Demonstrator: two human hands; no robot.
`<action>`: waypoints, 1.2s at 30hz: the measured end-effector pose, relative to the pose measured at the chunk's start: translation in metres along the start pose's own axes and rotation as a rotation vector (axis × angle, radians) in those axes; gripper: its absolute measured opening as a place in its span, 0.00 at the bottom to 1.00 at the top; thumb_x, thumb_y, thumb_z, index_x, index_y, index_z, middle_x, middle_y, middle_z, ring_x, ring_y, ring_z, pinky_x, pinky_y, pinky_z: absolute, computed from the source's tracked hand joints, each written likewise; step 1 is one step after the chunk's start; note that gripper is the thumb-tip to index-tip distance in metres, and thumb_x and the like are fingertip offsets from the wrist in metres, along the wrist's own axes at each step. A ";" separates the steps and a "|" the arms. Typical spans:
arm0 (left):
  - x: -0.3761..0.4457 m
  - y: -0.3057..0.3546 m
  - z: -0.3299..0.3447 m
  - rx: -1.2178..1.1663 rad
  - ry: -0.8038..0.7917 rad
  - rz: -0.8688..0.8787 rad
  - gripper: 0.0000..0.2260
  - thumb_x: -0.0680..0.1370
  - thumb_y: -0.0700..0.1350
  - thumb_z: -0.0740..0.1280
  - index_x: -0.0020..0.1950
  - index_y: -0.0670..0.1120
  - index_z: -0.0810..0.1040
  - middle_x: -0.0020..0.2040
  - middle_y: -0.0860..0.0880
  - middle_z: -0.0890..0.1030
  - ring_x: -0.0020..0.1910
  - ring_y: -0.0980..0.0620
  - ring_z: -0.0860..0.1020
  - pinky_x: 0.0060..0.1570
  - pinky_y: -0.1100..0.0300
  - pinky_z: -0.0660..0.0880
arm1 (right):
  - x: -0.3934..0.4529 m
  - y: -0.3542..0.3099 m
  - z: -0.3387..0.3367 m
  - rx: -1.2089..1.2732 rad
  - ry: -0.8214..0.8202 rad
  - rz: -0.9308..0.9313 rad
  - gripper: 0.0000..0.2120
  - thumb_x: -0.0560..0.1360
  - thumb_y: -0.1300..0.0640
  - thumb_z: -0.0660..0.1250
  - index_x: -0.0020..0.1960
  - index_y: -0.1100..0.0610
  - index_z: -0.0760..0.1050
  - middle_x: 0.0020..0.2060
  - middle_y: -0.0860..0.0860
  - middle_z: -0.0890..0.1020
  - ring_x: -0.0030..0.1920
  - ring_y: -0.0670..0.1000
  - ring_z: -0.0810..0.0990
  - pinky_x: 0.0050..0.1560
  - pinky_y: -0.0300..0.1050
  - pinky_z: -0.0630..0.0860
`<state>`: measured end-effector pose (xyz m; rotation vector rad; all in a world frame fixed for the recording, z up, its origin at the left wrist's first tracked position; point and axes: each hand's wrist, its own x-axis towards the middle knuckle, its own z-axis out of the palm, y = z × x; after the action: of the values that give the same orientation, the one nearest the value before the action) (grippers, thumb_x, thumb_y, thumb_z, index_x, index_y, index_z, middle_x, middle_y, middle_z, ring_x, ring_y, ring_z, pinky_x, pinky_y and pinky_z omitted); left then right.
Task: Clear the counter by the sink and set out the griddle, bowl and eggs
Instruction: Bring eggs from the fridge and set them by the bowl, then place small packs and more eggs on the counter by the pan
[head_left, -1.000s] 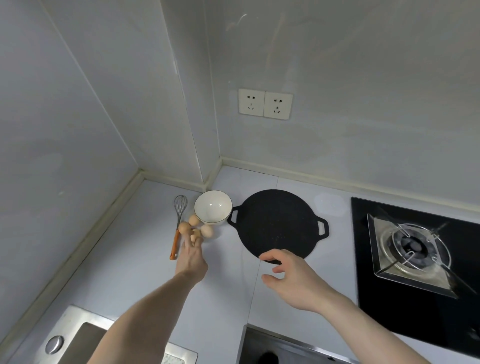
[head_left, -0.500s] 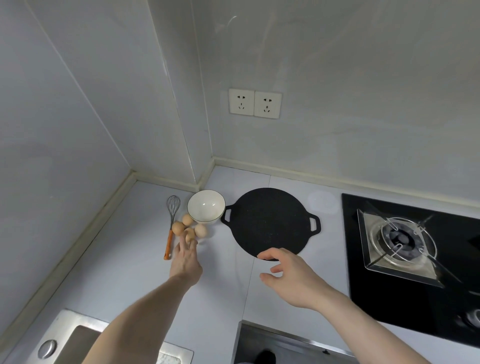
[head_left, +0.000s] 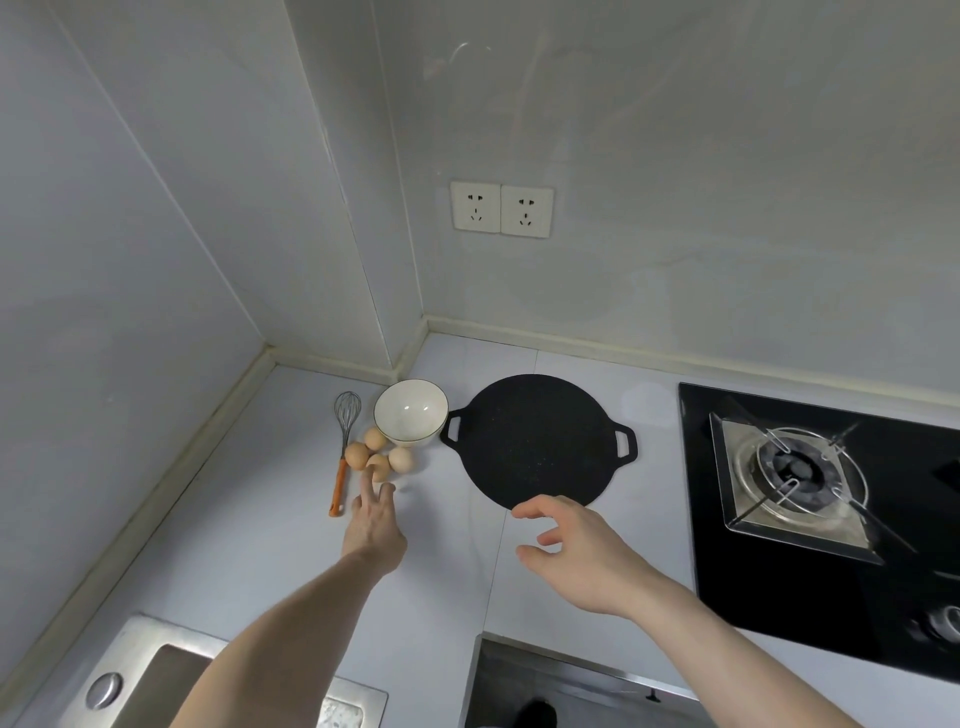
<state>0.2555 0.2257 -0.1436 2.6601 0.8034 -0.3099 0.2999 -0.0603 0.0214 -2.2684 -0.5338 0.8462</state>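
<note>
Reaching across the pale counter, the left hand stretches straight fingers to the nearest of four eggs and holds nothing. The eggs cluster at seven o'clock of the white bowl, touching its base, with a whisk just beside them at nine. The right hand, fingers loosely spread and empty, hovers at six o'clock of the black griddle.
</note>
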 end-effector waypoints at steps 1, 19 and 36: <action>-0.002 0.001 0.000 0.001 -0.005 0.000 0.28 0.72 0.31 0.60 0.72 0.46 0.67 0.79 0.48 0.44 0.67 0.40 0.70 0.55 0.49 0.78 | -0.001 0.000 0.001 0.004 -0.003 0.002 0.19 0.80 0.47 0.65 0.70 0.38 0.68 0.67 0.36 0.69 0.62 0.40 0.75 0.58 0.40 0.78; -0.102 0.127 -0.030 -0.182 0.041 0.372 0.24 0.78 0.40 0.68 0.71 0.53 0.66 0.82 0.51 0.46 0.77 0.45 0.61 0.67 0.55 0.71 | -0.074 0.056 -0.046 0.149 0.176 0.036 0.16 0.80 0.50 0.66 0.66 0.38 0.72 0.65 0.35 0.72 0.60 0.37 0.76 0.48 0.35 0.79; -0.332 0.420 -0.007 -0.203 -0.089 1.104 0.18 0.79 0.44 0.68 0.68 0.56 0.73 0.78 0.58 0.60 0.75 0.54 0.65 0.72 0.60 0.66 | -0.392 0.224 -0.115 0.354 0.704 0.205 0.17 0.78 0.50 0.69 0.66 0.39 0.74 0.61 0.35 0.74 0.60 0.38 0.77 0.48 0.37 0.79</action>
<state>0.2241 -0.2634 0.0731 2.4354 -0.6563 -0.0389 0.1336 -0.4886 0.0998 -2.1165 0.1604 0.1644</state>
